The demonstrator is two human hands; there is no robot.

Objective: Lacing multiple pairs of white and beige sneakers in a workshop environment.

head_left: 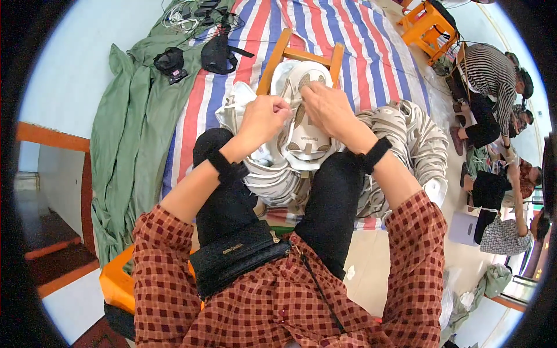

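Note:
A white-and-beige shoe upper [310, 142] lies between my knees, its toe pointing away, on a wooden frame [278, 51]. My left hand [261, 123] is closed in a pinch above the left edge of this upper; whatever is between its fingertips is too small to make out. My right hand [332, 110] curls over the upper from the right, its fingertips closed on the surface near the toe. More white uppers [235, 107] lie to the left, partly under my left hand. A bundle of striped uppers [272, 185] hangs below, between my legs.
Large stacks of beige-striped uppers [400, 136] rest beside my right knee. A red, white and blue striped sheet [371, 52] covers the floor, with green cloth [130, 145] at left. Black bags [219, 53] and cables lie beyond. Other people [493, 69] sit at right near an orange stool [429, 29].

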